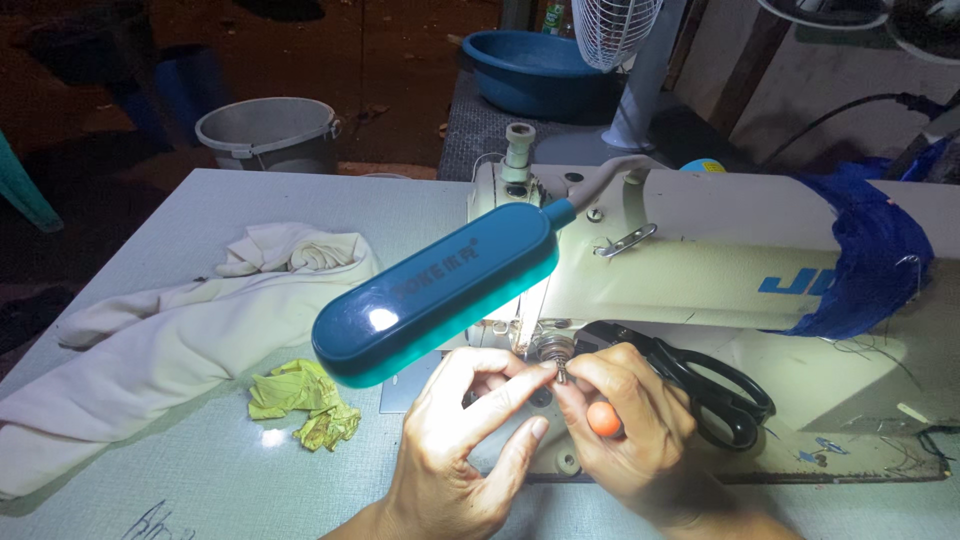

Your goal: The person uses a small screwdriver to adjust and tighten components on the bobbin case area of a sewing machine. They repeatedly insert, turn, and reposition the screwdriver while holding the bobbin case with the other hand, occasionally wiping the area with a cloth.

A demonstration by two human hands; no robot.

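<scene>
Fingertips [548, 368] of both hands meet on a small metal part [561, 374] at the needle area of the sewing machine [700, 250], just under the lamp's glow. We see the left hand [470, 440] pinching in from the left with thumb and forefinger nearly shut on the part, other fingers spread loose over the bed. The right hand [625, 420] is curled closed round a tool with an orange handle [604, 418], likely a small screwdriver; its tip is hidden at the part, so we can't tell if it's seated. We judge the part tiny, rigid, light and slick: easy to drop, best held by a fingertip pinch on its sides while the tool turns. It looks silvery, short and roughly cylindrical; finer detail is too small to read. Outward: black-handled scissors [715, 395] lie on the machine bed touching the right hand's far side. A teal oblong lamp [440, 295] hangs above the hands. Left on the grey table [200, 190]: a crumpled yellow-green scrap [300, 400], then a heap of cream cloth [180, 340]. Blue fabric [870, 260] drapes the machine's right end.
</scene>
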